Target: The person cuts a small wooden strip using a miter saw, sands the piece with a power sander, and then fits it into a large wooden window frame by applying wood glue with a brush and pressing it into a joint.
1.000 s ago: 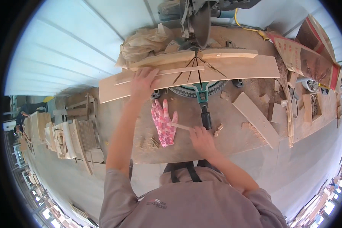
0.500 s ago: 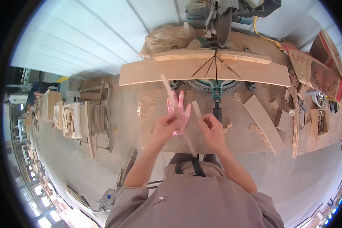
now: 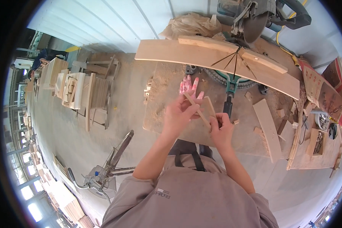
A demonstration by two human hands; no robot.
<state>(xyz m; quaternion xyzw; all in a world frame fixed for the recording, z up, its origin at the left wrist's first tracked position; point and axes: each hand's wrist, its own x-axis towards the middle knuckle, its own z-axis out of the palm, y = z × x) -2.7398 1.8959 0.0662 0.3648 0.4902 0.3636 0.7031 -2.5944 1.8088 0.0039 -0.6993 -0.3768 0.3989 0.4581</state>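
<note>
Over the front of the workbench, my left hand (image 3: 177, 114) pinches a thin wood strip (image 3: 195, 105) under its thumb. Its fingers stretch out beyond the strip and show pink and red patches. To its right, my right hand (image 3: 221, 131) is closed on a second thin piece of wood (image 3: 209, 106) that points away from me. The lower end of the first strip reaches the right fingertips, so the two pieces form a narrow V. Whether the right fingers grip both pieces cannot be told.
Beyond my hands stands a miter saw (image 3: 254, 26), its blade raised behind a wide board (image 3: 212, 57) marked with dark cuts. An offcut board (image 3: 268, 129), small scraps and an open wooden box (image 3: 317, 141) lie right. Stacked boards (image 3: 97, 100) and a bicycle (image 3: 106, 167) stand left.
My view has turned, shifting the bench. The left hand's strip has swung closer to the right hand's piece, and its lower end now meets the right fingers. Both hands have come closer together.
</note>
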